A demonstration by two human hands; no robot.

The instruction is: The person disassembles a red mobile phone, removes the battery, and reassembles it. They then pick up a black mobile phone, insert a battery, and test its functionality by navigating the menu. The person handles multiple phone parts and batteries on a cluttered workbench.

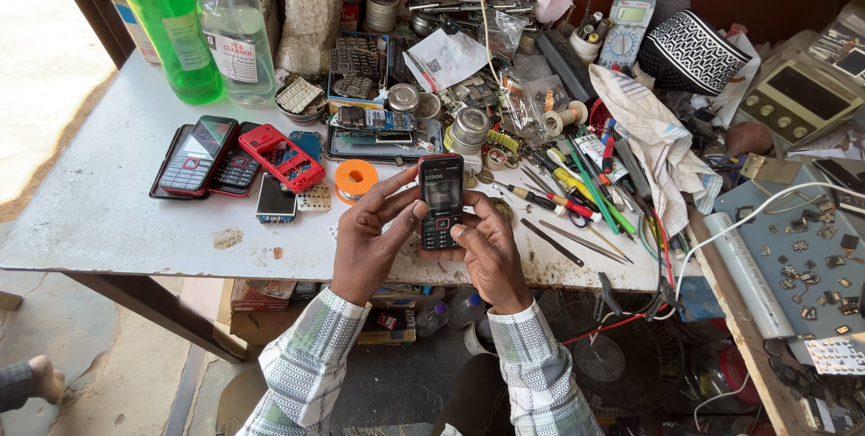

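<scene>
table [108, 220] | green bottle [171, 26], clear bottle [236, 35] back left | phones [212, 158] + red shell [281, 157] (left side) | orange spool [355, 178] | multimeter [626, 32] | screwdrivers [577, 186] | cloth [658, 143]

A black keypad phone [441, 201] with red trim stands upright, screen lit. It is held above the surface [108, 211] edge, keypad facing the camera.

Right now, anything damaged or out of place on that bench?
Yes. The red phone shell left of the hands lies open, with a bare circuit board beside it. The white table has chipped, stained patches near its front edge. The black phone held by the left hand and right hand looks whole, screen lit.
</scene>
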